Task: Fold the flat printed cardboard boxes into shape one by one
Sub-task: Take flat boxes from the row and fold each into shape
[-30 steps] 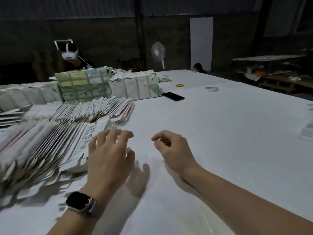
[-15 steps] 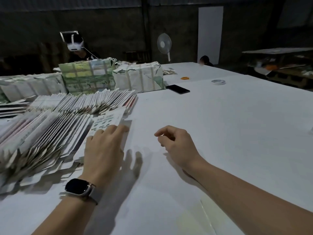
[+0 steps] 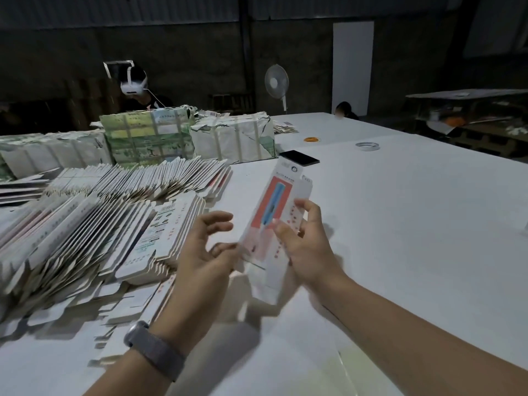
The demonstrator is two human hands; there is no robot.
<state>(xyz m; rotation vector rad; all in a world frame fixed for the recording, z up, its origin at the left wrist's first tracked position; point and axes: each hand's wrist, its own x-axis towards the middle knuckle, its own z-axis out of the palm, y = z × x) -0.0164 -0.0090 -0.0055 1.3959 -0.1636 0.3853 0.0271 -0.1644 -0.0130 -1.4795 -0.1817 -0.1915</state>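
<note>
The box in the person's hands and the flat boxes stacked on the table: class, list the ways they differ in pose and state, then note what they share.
The box in hand is lifted off the table, gripped by the right hand; the stacked flat boxes rest on the table.
The box in hand stands alone, its red and blue face showing; the stacked ones overlap in fanned rows, mostly edges showing.
Both are white printed cardboard.
</note>
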